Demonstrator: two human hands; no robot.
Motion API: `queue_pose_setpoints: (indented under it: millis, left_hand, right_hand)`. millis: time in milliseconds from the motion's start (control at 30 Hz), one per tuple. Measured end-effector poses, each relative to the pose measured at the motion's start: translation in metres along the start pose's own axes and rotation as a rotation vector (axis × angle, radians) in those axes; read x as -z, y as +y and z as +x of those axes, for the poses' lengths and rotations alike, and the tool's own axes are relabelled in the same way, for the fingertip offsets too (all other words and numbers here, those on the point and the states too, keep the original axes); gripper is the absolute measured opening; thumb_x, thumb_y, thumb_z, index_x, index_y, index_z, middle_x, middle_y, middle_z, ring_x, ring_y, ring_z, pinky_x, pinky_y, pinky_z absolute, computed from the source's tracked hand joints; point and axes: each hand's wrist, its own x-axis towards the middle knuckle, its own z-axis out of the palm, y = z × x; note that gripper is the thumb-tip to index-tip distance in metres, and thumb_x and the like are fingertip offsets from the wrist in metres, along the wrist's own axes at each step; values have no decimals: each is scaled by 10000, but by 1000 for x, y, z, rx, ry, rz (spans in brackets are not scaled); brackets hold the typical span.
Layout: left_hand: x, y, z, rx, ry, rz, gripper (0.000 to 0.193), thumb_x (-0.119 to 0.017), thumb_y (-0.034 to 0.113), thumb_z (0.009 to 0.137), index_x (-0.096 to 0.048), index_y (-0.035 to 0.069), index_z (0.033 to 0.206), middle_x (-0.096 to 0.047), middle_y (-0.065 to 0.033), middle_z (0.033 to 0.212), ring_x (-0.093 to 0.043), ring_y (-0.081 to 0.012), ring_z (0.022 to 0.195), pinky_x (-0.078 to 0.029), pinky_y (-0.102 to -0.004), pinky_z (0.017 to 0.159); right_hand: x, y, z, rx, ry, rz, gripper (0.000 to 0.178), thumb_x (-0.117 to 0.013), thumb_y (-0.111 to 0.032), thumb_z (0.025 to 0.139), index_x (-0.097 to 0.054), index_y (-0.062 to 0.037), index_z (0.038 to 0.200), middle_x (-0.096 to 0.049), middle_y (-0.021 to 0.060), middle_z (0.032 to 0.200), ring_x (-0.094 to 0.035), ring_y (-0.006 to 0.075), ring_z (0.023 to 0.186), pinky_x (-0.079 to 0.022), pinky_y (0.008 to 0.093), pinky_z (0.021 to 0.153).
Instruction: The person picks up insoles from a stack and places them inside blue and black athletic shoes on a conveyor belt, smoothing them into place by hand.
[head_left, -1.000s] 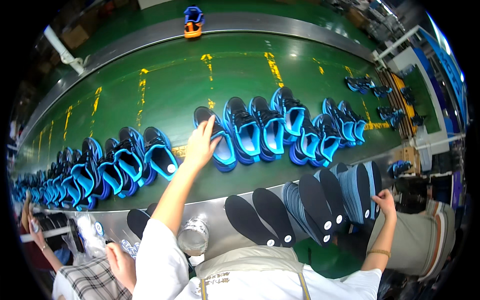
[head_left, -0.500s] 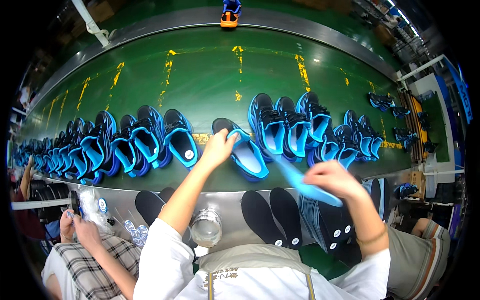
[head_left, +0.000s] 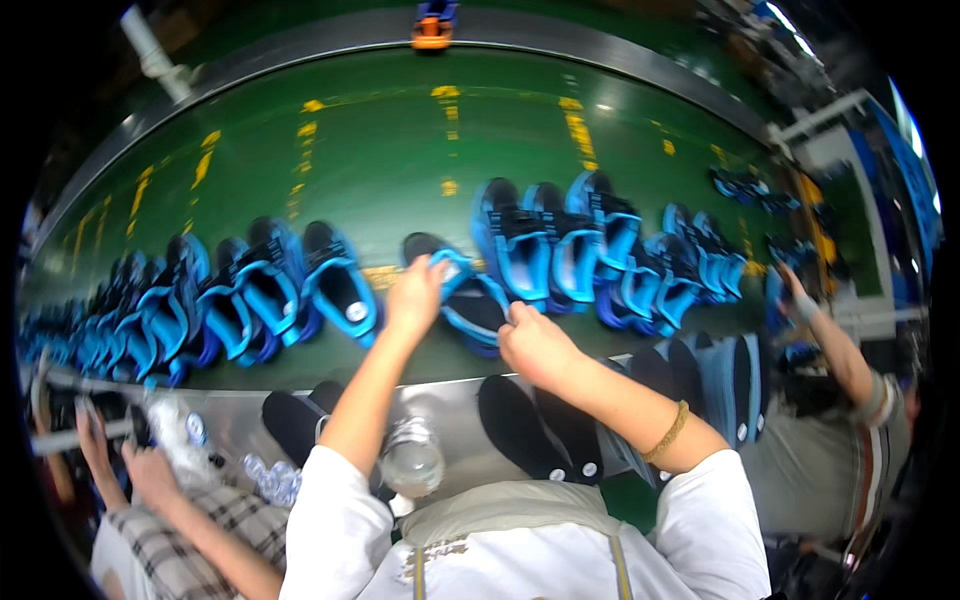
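Note:
A black-and-blue sports shoe [head_left: 425,246] lies on the green table before me, toe pointing away. My left hand [head_left: 413,302] grips its tongue and pulls the opening wide. At the heel end, the fingers of my right hand [head_left: 538,346] are closed on an insole [head_left: 474,308], whose dark top shows inside the shoe. The fingertips and the insole's heel end are partly hidden. Just to the right stands another shoe [head_left: 495,205] with a pale inside.
Rows of similar shoes [head_left: 270,270] run left and right. On the metal ledge are a pair of black insoles [head_left: 515,420], a stack of insoles [head_left: 715,385] and a clear jar [head_left: 412,458]. Co-workers' arms show at left [head_left: 160,480] and right [head_left: 845,350].
My right hand has carried the blue-backed insole leftward to the shoe, whose pale inside is now covered by dark. My left hand keeps its grip. The view has shifted slightly.

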Motion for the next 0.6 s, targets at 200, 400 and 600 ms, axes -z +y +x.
queue_pose_setpoints:
  millis: [200,400,600]
  left_hand:
    - [-10,-12,-3,-206,350,-81,424,-570,178,826,-399,12,1177,-486,-188,1044,-514,-342,908,-419,-386,796]
    - [-28,-14,0,-101,225,-194,535,-566,271,834,-337,-6,1231,-512,-212,948,-527,-312,846,-419,-358,751]
    - [-15,-24,-1,91,102,-357,658,-629,385,777,-381,-14,1237,-507,-111,850,-502,-170,719,-419,-268,629]
  right_hand:
    - [114,54,-122,-311,459,55,184,-659,-135,670,-613,-18,805,-556,162,943,-541,294,905,-445,344,772]
    - [148,184,-319,-1011,708,-124,260,-670,-191,675,-583,-14,845,-578,133,951,-552,267,914,-420,321,824]
    - [123,182,-355,-829,691,-313,233,-637,-153,716,-591,-12,895,-580,144,961,-547,284,934,-417,352,835]
